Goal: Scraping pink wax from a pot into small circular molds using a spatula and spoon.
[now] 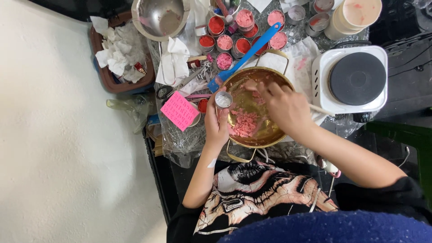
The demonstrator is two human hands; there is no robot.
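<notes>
A gold metal pot [274,133] sits in front of me with pink crumbly paste [245,123] in its bottom. My left hand [216,122] holds a small round silver tin [223,99] at the pot's left rim. Over the pot, my right hand [283,105] reaches in with fingers bent toward the pink bits near the far side. A thin stick shows just past the right hand's wrist; I cannot tell whether the hand grips it.
A blue spatula [245,57] rests behind the pot among several small tins of red and pink paste [225,42]. A white single hot plate [355,78] stands at the right. Scissors [168,90], a pink paper note [179,110], a steel bowl [159,18] and a brown bin of tissues [119,54] lie left.
</notes>
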